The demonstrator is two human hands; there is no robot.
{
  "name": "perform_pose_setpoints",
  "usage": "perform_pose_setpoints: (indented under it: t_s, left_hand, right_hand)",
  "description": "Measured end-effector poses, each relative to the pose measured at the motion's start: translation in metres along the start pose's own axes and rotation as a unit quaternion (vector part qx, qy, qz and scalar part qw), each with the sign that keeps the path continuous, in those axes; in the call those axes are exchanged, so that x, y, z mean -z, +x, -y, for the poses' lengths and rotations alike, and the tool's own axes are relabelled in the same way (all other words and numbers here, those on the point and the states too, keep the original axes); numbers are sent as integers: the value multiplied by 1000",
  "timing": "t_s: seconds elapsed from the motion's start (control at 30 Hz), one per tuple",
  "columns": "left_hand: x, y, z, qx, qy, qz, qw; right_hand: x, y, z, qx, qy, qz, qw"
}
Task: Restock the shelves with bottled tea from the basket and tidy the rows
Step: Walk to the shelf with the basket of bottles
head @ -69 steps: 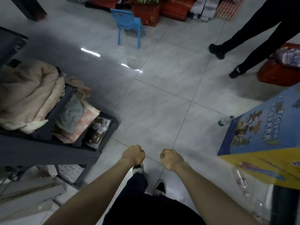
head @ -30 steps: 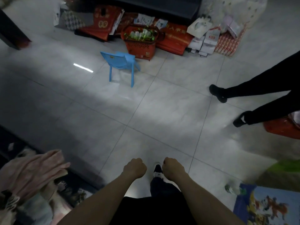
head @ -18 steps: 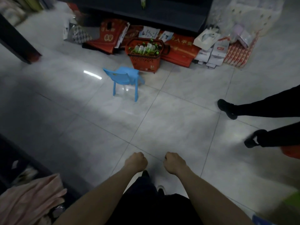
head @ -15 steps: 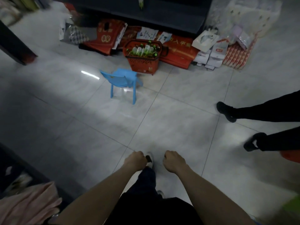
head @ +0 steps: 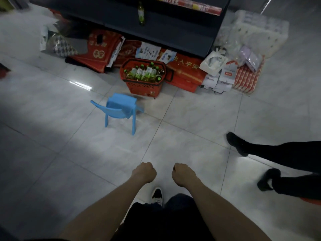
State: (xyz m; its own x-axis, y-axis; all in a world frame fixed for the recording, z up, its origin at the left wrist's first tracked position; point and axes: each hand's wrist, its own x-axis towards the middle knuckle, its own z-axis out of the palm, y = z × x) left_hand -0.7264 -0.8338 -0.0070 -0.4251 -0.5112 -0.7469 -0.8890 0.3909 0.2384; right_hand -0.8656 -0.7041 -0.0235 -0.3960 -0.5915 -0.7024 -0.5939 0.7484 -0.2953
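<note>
A pale, glossy tiled floor [head: 191, 119] runs up to a dark shelf unit [head: 182, 32] at the top of the view, its lower boards mostly in shadow. One green-labelled bottle [head: 141, 13] stands upright alone on a shelf board. On the floor just in front of the unit sits a red plastic basket [head: 144, 86], packed with bottled tea [head: 142, 73]: green caps up, pale labels, the bottles standing close together and filling most of it. Flat red gift boxes [head: 97, 51] lean and lie on both sides of the basket, with a stack of small white cartons [head: 224, 79] to the right and a wrapped pack of paper rolls [head: 257, 33] beyond. A small blue chair [head: 119, 108] stands near the basket, on the near side.

The left hand [head: 144, 173] and right hand [head: 184, 174] are held out low, side by side with a gap between them, both curled into fists with nothing in them, well apart from the basket. Another person's dark-trousered legs [head: 278, 153] enter from the right.
</note>
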Motion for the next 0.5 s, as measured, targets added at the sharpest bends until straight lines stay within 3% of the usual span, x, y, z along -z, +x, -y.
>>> perform_pose_setpoints:
  t_s: [0.5]
  left_hand:
    - [193, 196, -91, 8, -19, -14, 1000]
  right_hand:
    - [212, 222, 40, 7, -23, -11, 1000]
